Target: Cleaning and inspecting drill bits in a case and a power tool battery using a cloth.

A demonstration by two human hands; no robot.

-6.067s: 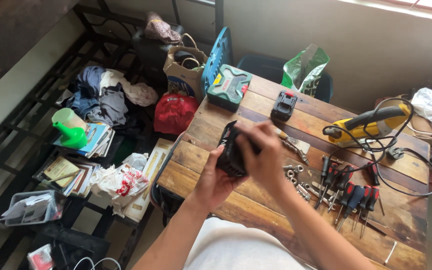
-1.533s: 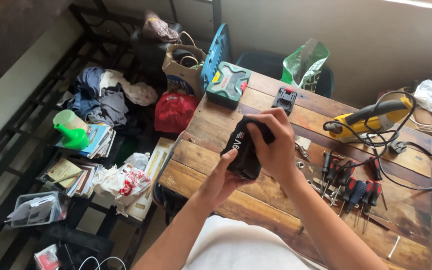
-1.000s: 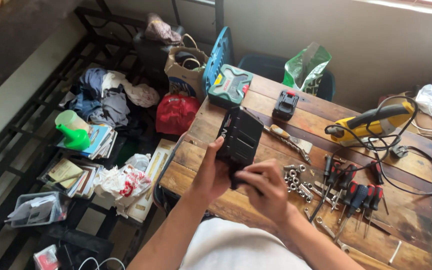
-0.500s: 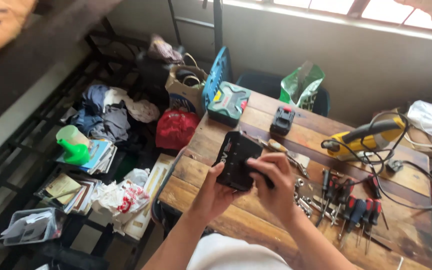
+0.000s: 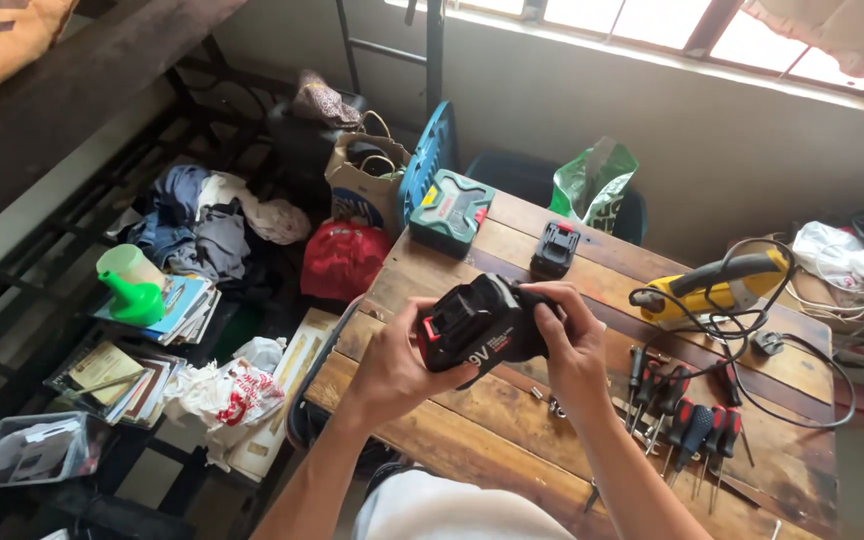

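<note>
While both hands' fingers clamp the black battery pack (image 5: 477,330) above the table (image 5: 452,410), inspection appears underway; turning it needs a firm grip.

Black, red-tabbed battery pack (image 5: 480,330): underside and far end hidden by left hand (image 5: 389,362) and right hand (image 5: 574,342). Small metal nuts (image 5: 550,405) just right of pack: mostly behind right wrist, too small to count. Worn wooden plank tabletop (image 5: 512,245): near-right corner cut off by btm edge. Red-handled screwdrivers (image 5: 694,428) right of pack: tips blurred.
</note>
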